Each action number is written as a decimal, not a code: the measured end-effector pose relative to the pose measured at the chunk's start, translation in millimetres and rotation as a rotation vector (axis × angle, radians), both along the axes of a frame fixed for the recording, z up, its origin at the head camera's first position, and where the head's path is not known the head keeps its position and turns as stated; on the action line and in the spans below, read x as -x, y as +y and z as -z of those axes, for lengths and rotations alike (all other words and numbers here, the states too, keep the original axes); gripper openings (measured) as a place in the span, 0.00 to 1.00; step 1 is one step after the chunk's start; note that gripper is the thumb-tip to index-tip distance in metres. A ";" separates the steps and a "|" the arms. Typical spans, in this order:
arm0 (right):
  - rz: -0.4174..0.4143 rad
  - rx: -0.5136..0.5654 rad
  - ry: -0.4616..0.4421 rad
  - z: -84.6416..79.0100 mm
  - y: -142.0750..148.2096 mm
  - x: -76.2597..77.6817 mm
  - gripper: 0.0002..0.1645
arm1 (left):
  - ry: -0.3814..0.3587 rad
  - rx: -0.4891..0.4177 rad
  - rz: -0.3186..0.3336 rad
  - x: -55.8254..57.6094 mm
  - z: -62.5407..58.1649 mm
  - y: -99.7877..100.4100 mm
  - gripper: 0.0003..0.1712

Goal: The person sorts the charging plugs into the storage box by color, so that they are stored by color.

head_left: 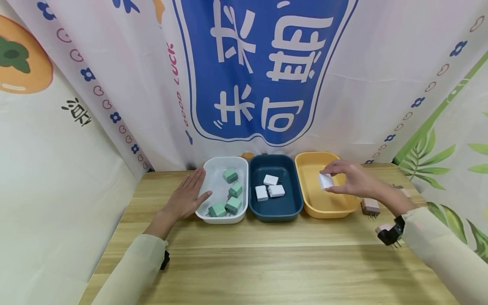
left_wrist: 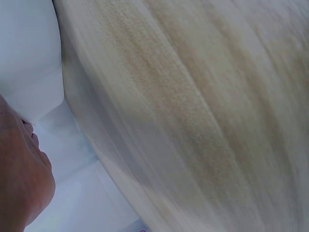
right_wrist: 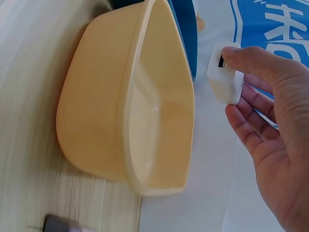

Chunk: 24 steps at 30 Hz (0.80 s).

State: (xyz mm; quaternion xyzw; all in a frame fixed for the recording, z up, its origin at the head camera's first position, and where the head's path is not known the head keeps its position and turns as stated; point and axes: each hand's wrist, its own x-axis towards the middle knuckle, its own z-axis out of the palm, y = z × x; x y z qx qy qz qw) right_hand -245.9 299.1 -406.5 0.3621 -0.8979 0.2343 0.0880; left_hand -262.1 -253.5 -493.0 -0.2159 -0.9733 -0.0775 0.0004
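Observation:
My right hand (head_left: 352, 178) pinches a white charger plug (head_left: 325, 181) between thumb and fingers, above the yellow bin (head_left: 331, 214). A dark slot shows on the plug's end (right_wrist: 221, 61) in the right wrist view. With fingers straight, my left hand (head_left: 186, 195) rests along the left rim of the white bin (head_left: 240, 217). Several green charger plugs (head_left: 233, 205) lie inside that bin. Between the two bins stands a dark blue bin (head_left: 276, 218), which holds three white charger plugs (head_left: 276, 191). No plug shows in the visible part of the yellow bin.
Pinkish charger plugs (head_left: 370, 206) lie on the wooden table (head_left: 259, 262) right of the yellow bin, partly hidden by my right arm. A printed cloth (head_left: 152, 84) hangs directly behind the bins. Black straps (head_left: 389, 235) circle my wrists.

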 end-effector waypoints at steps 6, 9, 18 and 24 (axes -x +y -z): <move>-0.032 0.017 -0.033 1.1 -13.0 4.2 0.25 | -0.007 -0.006 -0.002 0.9 -0.6 0.5 0.49; -0.046 0.023 -0.035 3.2 -18.7 7.5 0.25 | -0.004 -0.008 -0.001 1.4 -0.8 0.5 0.49; -0.101 0.051 -0.059 7.0 -41.4 11.7 0.26 | -0.006 -0.004 -0.005 0.3 -0.7 0.3 0.49; -0.112 0.047 -0.063 10.8 -58.1 13.4 0.27 | -0.015 -0.005 -0.004 0.3 0.1 0.4 0.49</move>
